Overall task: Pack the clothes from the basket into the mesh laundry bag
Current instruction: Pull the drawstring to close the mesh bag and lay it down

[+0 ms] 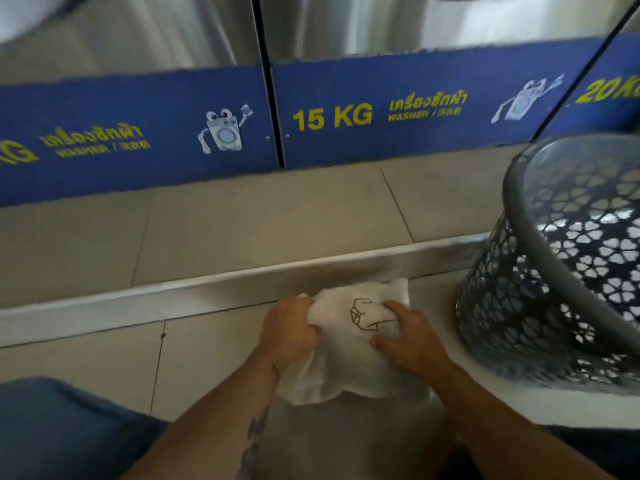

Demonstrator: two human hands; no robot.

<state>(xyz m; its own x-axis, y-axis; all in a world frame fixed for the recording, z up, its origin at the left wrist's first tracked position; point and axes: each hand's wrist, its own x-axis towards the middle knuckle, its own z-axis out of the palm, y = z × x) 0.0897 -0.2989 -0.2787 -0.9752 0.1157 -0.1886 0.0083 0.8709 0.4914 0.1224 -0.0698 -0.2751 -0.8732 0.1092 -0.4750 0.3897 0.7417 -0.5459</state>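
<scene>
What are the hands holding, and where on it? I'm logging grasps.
Both hold the white mesh laundry bag: left hand its left edge, right hand its right side.

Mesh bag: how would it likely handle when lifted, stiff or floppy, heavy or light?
Probably floppy: the mesh bag crumples and sags between the left hand and right hand. Likely light, since it looks thin and flat. Its opening may collapse shut unless both hands hold it apart.
</scene>
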